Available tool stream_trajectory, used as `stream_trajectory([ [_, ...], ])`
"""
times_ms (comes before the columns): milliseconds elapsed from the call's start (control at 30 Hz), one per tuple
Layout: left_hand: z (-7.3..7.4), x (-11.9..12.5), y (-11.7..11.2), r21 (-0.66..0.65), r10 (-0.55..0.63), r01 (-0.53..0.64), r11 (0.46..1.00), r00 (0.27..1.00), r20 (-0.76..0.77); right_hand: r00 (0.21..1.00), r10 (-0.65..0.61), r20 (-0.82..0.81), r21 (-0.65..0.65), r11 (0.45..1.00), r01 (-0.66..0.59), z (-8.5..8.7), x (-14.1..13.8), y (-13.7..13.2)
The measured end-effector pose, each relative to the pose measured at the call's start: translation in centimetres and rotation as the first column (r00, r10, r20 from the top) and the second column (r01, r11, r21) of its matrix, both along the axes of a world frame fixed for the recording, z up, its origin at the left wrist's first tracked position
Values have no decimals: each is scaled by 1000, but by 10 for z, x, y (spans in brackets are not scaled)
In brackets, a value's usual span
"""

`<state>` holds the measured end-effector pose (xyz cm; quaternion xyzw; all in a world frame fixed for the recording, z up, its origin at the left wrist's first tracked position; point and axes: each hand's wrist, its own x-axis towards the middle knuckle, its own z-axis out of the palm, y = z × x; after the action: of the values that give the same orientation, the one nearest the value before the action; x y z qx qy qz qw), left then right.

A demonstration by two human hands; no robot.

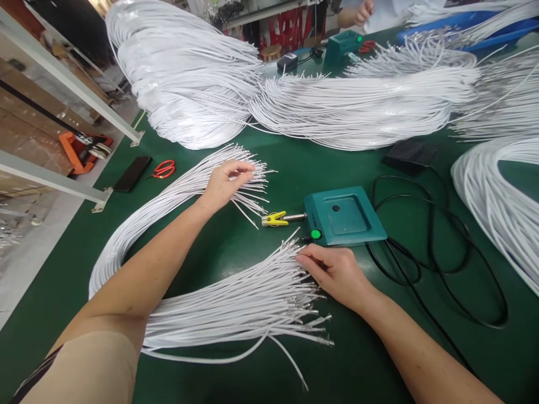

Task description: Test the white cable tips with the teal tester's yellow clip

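A bundle of thin white cables [236,297] lies bent in a U on the green table, both sets of ends pointing right. Over the farther ends is my left hand [227,182], thumb and fingertips brought together; what they pinch, if anything, is too small to make out. My right hand [337,275] is closed at the nearer ends, its fingertips on a white cable there. Just beyond it sits a teal box [345,216] with a green button [315,234]. A yellow clip [275,219] on a metal stem sticks out from the box's left side.
Large white cable coils [189,78] and another bundle [362,109] lie across the back. Red-handled snips [164,169] and a dark phone [132,174] are at left. Black cords [432,224] loop at right. Across the table, a person's hand [364,12] shows near a blue tray [505,35].
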<state>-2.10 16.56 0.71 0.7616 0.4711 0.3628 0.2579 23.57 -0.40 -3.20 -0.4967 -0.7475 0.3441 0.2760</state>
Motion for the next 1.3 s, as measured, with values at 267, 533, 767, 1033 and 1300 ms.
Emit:
stream_trajectory([
  [267, 5, -71, -17, 56, -50, 109, 992, 774, -631, 1000, -1, 8, 0, 1000, 1, 4, 0, -1],
  [533, -33, -85, -3, 127, 258, -255, 958, 584, -769, 1000, -1, 14, -18, 1000, 1, 4, -2, -1],
  [767, -38, -62, 42, 211, 521, -578, 788, 445, -728, 1000, -9, 14, -34, 999, 9, 4, 0, 0],
  [1033, -22, -80, 44, 46, 364, -513, 857, 538, -761, 999, -29, 41, -4, 1000, 29, 3, -1, 0],
  [1300, 77, -34, -127, 353, 149, -32, 935, 939, -310, 997, -74, 19, 54, 996, 73, 4, -5, -1],
])
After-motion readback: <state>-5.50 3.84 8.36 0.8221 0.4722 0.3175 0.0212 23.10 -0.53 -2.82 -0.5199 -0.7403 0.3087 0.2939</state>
